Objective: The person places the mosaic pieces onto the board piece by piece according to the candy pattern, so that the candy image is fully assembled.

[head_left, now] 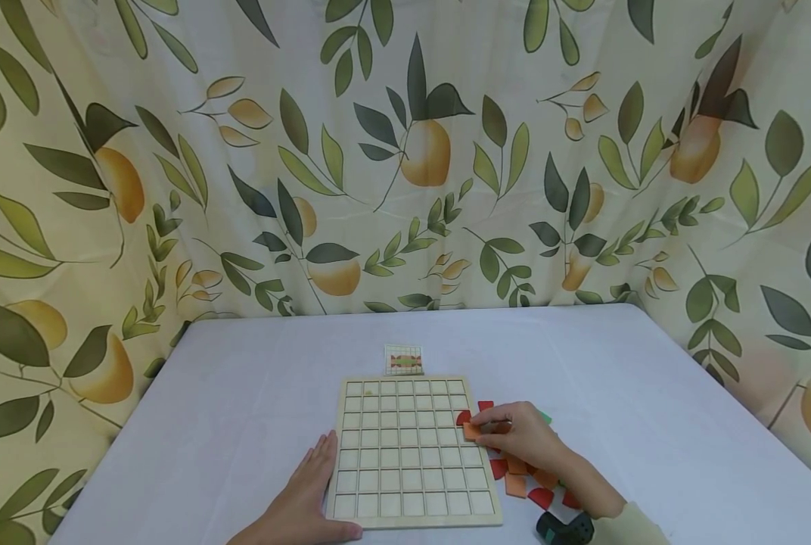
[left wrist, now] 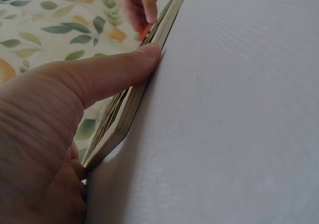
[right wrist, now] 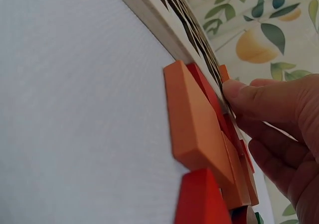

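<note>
A wooden grid board (head_left: 411, 458) lies on the table. Along its left side rests my left hand (head_left: 306, 492), fingers straight at the left edge and thumb at the front edge; the left wrist view shows that thumb against the board's rim (left wrist: 130, 109). My right hand (head_left: 531, 435) pinches an orange piece (head_left: 471, 431) over the right edge of the grid, beside a red piece (head_left: 463, 417) on the board. In the right wrist view, thumb and fingers hold the orange piece (right wrist: 224, 73), mostly hidden by the thumb.
Right of the board lie several loose pieces, among them an orange square (head_left: 515, 485) and a red piece (head_left: 541, 497). A small pattern card (head_left: 403, 360) is behind the board. A dark device (head_left: 564, 528) sits by the right wrist. A leaf-print curtain (head_left: 405, 151) hangs behind the table.
</note>
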A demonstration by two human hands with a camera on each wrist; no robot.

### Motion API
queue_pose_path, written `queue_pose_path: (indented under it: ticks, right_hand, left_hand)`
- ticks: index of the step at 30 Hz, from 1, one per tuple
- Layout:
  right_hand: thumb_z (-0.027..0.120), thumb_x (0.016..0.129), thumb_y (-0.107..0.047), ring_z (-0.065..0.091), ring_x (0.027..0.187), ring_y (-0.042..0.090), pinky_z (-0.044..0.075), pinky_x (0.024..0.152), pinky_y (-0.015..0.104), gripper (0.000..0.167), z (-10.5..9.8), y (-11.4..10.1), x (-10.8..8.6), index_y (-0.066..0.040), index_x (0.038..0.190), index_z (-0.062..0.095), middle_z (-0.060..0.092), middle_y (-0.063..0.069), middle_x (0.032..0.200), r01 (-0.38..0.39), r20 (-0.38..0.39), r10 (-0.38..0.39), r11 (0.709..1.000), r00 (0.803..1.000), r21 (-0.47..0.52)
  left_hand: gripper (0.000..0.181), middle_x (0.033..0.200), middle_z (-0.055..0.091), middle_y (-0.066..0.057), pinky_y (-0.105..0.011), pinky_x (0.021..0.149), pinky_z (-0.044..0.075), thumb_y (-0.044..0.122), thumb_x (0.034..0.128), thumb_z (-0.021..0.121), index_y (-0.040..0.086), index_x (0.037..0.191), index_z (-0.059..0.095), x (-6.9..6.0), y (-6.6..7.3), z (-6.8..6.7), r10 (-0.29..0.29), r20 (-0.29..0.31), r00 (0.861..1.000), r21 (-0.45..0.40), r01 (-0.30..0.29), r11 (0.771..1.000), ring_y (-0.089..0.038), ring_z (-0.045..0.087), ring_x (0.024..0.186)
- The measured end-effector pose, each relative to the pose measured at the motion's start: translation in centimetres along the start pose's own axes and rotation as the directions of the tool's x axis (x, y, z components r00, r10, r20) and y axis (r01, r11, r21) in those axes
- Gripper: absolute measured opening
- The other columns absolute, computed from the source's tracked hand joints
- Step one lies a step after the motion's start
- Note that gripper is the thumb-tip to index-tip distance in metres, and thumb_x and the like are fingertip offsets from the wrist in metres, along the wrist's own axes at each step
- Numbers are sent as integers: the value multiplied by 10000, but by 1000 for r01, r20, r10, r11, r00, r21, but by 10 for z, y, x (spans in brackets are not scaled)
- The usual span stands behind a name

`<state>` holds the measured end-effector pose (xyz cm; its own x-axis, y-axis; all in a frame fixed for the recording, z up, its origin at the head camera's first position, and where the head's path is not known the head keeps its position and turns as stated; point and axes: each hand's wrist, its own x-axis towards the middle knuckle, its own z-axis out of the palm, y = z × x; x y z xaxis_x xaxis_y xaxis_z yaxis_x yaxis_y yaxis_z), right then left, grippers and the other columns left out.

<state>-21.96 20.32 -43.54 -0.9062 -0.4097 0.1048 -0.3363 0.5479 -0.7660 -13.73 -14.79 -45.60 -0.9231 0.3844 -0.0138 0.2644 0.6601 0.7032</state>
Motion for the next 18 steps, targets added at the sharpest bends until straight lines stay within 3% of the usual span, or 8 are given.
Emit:
queue_pose_path:
  ticks: [2,8,12,15,18]
  right_hand:
    - [750,766,-151,574,722,122,506,600,238,206,0,0,0,-90,962,729,683,9,920,0,1,0,1000,1000,3]
    - [759,755,-153,548,707,114,491,577,232,184,1,1,-1,-108,933,737,682,-20,885,-8,-8,8,1000,1000,-14]
    - [760,754,-157,545,705,124,488,572,231,180,2,1,-1,-112,928,739,681,-31,878,-9,-13,9,1000,1000,-17]
    - [760,755,-162,551,720,134,491,577,233,181,2,1,0,-110,928,740,683,-29,881,-12,-15,12,1000,1000,-7]
    - [759,757,-162,567,741,134,500,594,235,179,2,1,-1,-107,926,740,684,-24,885,-12,-11,12,1000,1000,10]
  left_hand:
    - [1290,1505,58,-203,-55,935,-137,608,598,745,-55,1443,29,0,0,1,7,-4,1000,2,-7,1000,-320,-8,1376]
    - [1296,1505,61,-204,-57,942,-134,618,593,742,-55,1443,30,0,-1,1,8,-5,1000,6,-8,1000,-321,-3,1376]
    - [1298,1505,59,-204,-292,1071,-73,619,591,742,-53,1444,31,0,0,0,-2,-2,1000,6,2,1000,-320,-6,1376]
    - [1296,1504,58,-205,-450,1075,-3,619,591,742,-51,1444,32,0,1,0,-7,0,1000,12,7,1000,-321,-5,1376]
    - [1295,1502,58,-211,-306,1069,-77,623,593,738,-56,1442,33,0,1,0,-1,-1,1000,12,1,1000,-326,-4,1375]
